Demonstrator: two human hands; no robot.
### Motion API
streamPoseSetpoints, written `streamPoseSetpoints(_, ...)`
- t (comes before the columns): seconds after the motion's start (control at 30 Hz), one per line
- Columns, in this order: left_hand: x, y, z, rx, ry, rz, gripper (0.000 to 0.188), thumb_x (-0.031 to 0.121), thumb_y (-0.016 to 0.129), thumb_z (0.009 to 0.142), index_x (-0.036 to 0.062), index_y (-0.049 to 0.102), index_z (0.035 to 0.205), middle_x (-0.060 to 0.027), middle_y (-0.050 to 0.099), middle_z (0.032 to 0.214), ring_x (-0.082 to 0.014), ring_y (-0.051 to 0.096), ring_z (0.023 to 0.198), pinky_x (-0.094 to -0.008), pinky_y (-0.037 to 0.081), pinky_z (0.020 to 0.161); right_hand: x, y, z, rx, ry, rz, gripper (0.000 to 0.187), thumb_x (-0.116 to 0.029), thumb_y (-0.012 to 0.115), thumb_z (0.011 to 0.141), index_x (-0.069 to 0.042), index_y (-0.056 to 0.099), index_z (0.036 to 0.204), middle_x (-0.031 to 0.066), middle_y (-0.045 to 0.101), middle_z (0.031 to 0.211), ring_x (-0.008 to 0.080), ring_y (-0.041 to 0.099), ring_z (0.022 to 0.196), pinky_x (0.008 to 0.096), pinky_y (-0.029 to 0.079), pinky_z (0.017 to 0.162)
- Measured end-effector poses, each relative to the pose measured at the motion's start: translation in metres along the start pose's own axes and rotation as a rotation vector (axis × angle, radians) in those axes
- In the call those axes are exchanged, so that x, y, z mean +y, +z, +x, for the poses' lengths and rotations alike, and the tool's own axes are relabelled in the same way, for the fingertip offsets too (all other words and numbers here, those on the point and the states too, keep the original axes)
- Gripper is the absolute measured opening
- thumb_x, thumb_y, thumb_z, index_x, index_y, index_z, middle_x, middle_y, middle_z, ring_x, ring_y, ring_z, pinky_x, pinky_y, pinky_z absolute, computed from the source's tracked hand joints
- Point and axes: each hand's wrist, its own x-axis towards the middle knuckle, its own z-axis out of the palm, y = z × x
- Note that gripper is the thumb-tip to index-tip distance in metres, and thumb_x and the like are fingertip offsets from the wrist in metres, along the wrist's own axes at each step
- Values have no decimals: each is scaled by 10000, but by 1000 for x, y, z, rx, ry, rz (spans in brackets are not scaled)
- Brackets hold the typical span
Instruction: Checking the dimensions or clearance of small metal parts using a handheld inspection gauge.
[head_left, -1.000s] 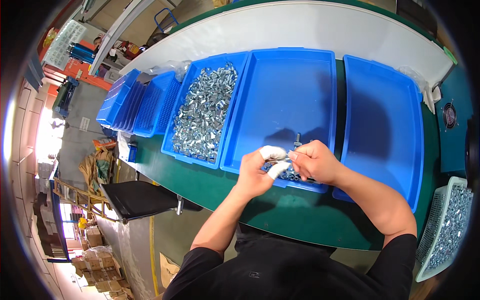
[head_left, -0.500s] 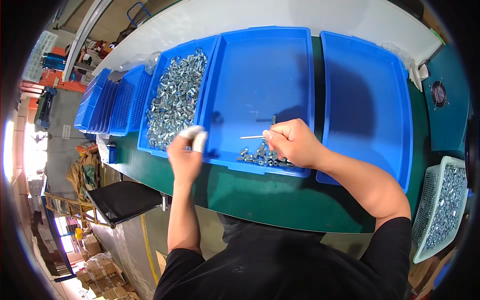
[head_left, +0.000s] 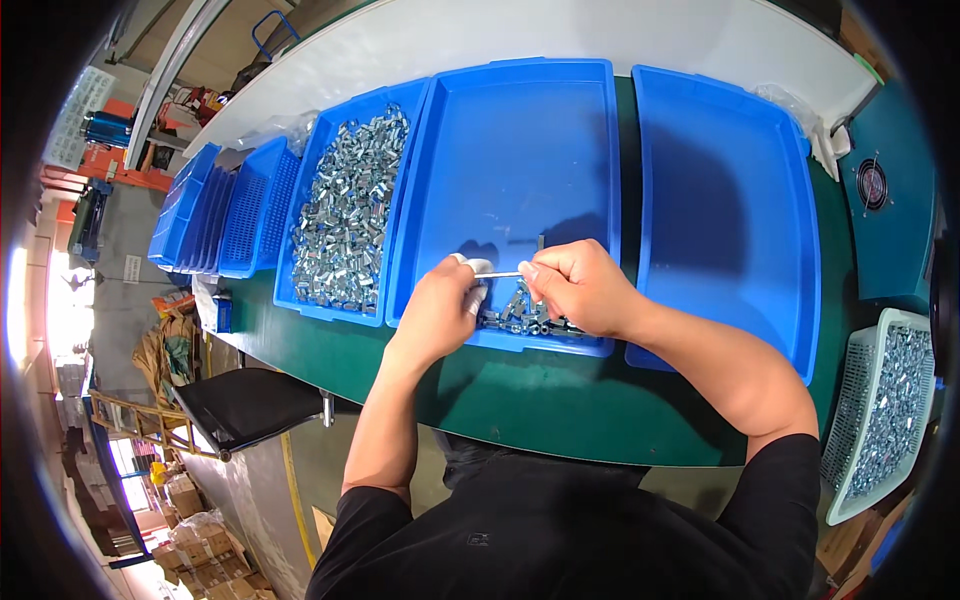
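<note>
skinny metal rod (head_left: 503, 275) pinched in your right fingers (head_left: 527, 270), left fingers (head_left: 479, 266) at its left tip, can't tell if gripping

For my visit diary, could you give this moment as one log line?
right hand: pinching thin metal rod | left hand: at rod's left end, grip unclear | below: metal parts in middle blue tray

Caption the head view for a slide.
Right hand holds a metal rod, left hand at its other end, over a blue tray beside another tray heaped with metal parts.
</note>
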Motion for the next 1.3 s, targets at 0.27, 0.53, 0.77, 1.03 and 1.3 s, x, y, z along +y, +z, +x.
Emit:
streamPoseSetpoints(0.27, -7, 12, -10, 279, -336, -1391, 164, 7, 630, 954, 27, 653, 1115, -56, 661, 891, -125, 619, 769, -259, 511, 722, -1, -2, -1, -4, -26, -74, 382, -193, 559, 1022, -7, 589, 690, 7, 524, 556, 74, 512, 509, 270, 397, 495)
streamPoseSetpoints(0.53, -6, 16, -17, 240, -181, -1221, 159, -46, 639, 926, 17, 664, 1069, -78, 696, 962, -129, 644, 810, -256, 535, 753, -4, 0, -2, 11, -92, -161, 377, -180, 572, 1007, 6, 595, 679, 43, 527, 536, 80, 511, 502, 293, 387, 484)
streamPoseSetpoints(0.77, 14, 22, -14, 132, -213, -1068, 125, 17, 703, 902, 11, 659, 1019, -82, 707, 850, -137, 670, 703, -269, 551, 635, 2, 1, -5, 63, -380, -404, 259, -92, 615, 919, 18, 581, 687, 190, 560, 612, 351, 511, 516, 406, 389, 497)
streamPoseSetpoints(1.03, 16, 40, -24, 272, 119, -971, 137, -48, 658, 912, 14, 591, 1013, -125, 684, 943, -155, 671, 770, -277, 555, 676, -17, 0, -4, -182, 35, -90, 363, -177, 579, 968, 0, 589, 651, 51, 521, 520, 101, 545, 492, 319, 394, 480)
streamPoseSetpoints(1.3, 20, 36, -22, 351, -37, -812, 73, 28, 693, 914, 21, 669, 983, -35, 684, 807, -93, 627, 681, -231, 508, 606, -9, 1, -8, -97, 34, -131, 379, -180, 557, 988, -3, 606, 657, 39, 540, 506, 94, 532, 464, 282, 399, 467)
